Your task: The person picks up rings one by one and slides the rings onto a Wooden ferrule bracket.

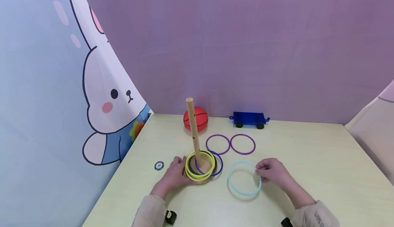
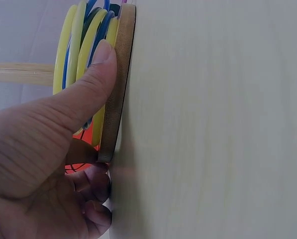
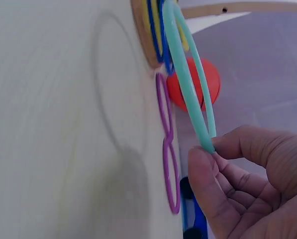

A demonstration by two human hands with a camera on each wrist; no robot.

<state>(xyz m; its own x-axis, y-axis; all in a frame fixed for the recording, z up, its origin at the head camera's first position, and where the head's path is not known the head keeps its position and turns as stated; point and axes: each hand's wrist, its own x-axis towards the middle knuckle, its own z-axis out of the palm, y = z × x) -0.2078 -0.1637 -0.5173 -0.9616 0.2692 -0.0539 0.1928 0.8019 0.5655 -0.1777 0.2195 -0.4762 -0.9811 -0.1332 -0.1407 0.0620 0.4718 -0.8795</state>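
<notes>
On the left stands a wooden peg (image 1: 193,127) on a round wooden base (image 2: 119,79), with several yellow rings (image 2: 62,45), blue ones and a dark one stacked around its foot. One blue ring (image 1: 221,167) juts out to the right of the stack. My left hand (image 1: 176,175) grips the base from its left side, thumb at the near edge and fingers curled by the far edge. A light turquoise ring (image 3: 180,64) is pinched at its right side between the thumb and fingers of my right hand (image 1: 274,173). It hangs above the table, its shadow beneath.
Two purple rings (image 1: 255,146) lie side by side behind the turquoise one. Farther back are a red ball (image 1: 201,120) with black lines and a small blue wagon (image 1: 249,118). A round chip (image 1: 159,165) marked 20 lies left of the stand. Cloth hangs behind the table.
</notes>
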